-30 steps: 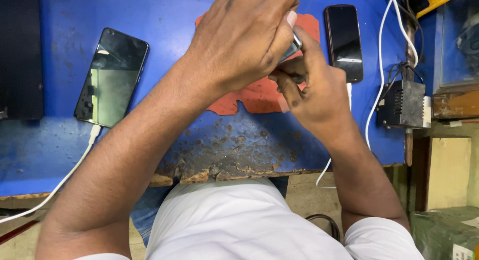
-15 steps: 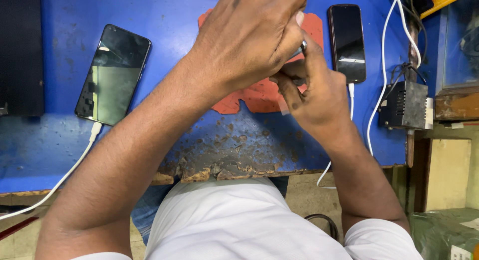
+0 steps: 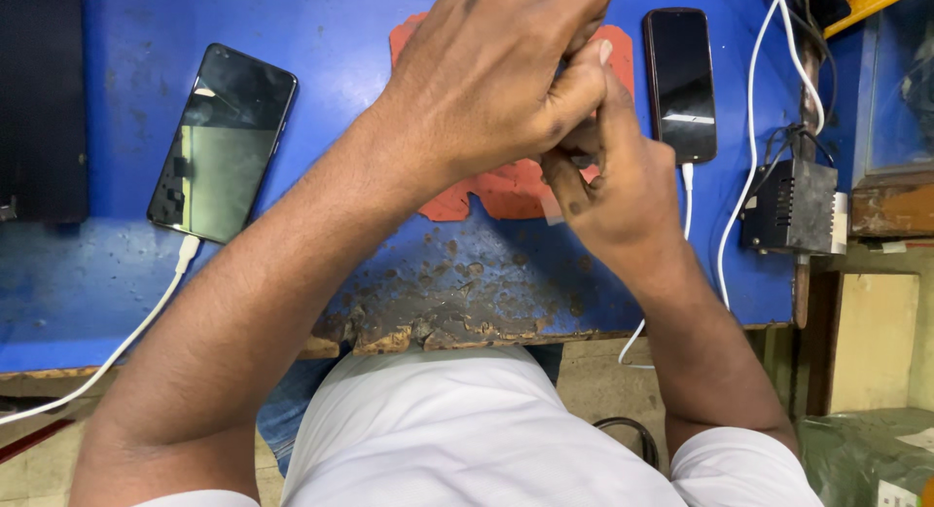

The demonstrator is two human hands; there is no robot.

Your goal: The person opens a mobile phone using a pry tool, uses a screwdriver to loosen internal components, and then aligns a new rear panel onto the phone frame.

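Up over the middle of the blue table (image 3: 117,293), the left hand (image 3: 486,79) and the right hand (image 3: 613,176) are pressed together. The left hand lies on top, its fingers curled shut and its thumb laid along the right hand's raised finger. The right hand sits just under it with its fingers bent inward toward the left palm. Something small and dark shows in the gap between the two hands, but it is almost wholly hidden, so what it is and which fingers grip it cannot be told.

Directly beneath the hands lies a ragged orange-red mat (image 3: 506,191), flat on the table, reaching from under the hands toward the far edge. Close to the near edge the blue paint is worn away in a rough brown patch (image 3: 448,307).

Toward the left edge a dark phone (image 3: 222,142) lies tilted, screen up, with a white cable (image 3: 126,342) plugged into its near end and running off over the near edge. Toward the right, just beside the right hand, a second dark phone (image 3: 680,84) lies upright along the table, also with a white cable (image 3: 688,191) at its near end. At the right edge a small black box (image 3: 788,205) sits with dark and white wires leading to it. A black slab (image 3: 44,98) stands at the far left corner.
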